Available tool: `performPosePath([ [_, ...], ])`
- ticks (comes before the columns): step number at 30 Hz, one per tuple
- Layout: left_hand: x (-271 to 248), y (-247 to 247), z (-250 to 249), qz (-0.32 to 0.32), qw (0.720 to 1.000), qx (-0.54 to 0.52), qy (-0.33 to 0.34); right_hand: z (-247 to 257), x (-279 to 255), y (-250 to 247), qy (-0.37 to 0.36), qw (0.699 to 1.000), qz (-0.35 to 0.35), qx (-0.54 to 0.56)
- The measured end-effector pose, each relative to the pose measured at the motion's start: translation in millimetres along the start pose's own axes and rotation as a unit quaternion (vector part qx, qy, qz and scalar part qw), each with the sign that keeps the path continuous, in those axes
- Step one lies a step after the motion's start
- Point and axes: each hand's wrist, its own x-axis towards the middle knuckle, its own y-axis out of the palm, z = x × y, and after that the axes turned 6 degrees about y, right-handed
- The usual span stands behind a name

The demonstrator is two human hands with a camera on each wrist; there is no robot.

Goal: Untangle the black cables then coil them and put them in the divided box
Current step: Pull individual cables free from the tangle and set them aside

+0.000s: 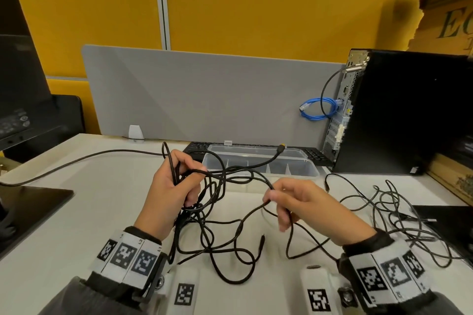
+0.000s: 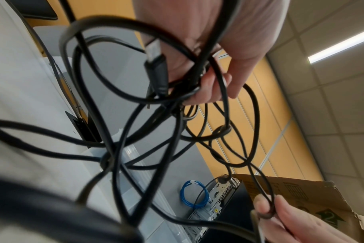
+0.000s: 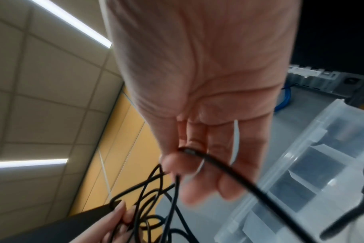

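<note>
A tangle of black cables [image 1: 217,215] hangs between both hands above the white desk [image 1: 84,212]. My left hand [image 1: 176,181] grips a bundle of several loops [image 2: 183,92], with a black USB plug [image 2: 156,72] dangling in front of the palm. My right hand [image 1: 289,199] pinches one strand [image 3: 189,150] between thumb and forefinger, a little to the right of the bundle. One cable end with a yellow-tipped plug [image 1: 281,147] lies over the clear divided box [image 1: 261,163], which stands open behind the hands. More black cable [image 1: 399,210] sprawls on the desk at the right.
A keyboard [image 1: 199,147] lies behind the box, against a grey divider [image 1: 204,94]. A black computer tower [image 1: 404,115] with a blue cable coil [image 1: 318,108] stands at the right. A monitor base [image 1: 33,199] sits at the left; a cardboard box [image 1: 440,15] is upper right.
</note>
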Motion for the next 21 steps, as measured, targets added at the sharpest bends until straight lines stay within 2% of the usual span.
performPosePath([
  [1,0,-1,0,0.004,1.000,-0.002,-0.002,-1,0,-3,-0.003,0.999,-0.029,0.032],
  [3,0,-2,-1,0.016,1.000,0.002,-0.001,-4,2,-11,-0.021,0.989,-0.129,0.065],
  [5,0,-3,-1,0.037,0.999,0.029,-0.002,-7,4,-18,-0.061,0.970,-0.229,0.048],
  [10,-1,-2,-1,0.094,0.989,0.110,-0.013,-14,10,-20,-0.140,0.918,-0.367,0.053],
  [14,-2,-2,1,0.155,0.976,0.152,-0.021,-22,12,-30,-0.164,0.877,-0.439,0.106],
  [17,-4,0,0,0.182,0.973,0.137,-0.025,-27,12,-33,-0.161,0.854,-0.477,0.130],
  [19,-5,1,0,0.187,0.975,0.118,-0.036,-27,10,-35,-0.146,0.863,-0.471,0.112],
  [21,-5,1,-1,0.186,0.976,0.111,-0.038,-25,9,-36,-0.117,0.902,-0.414,0.029],
])
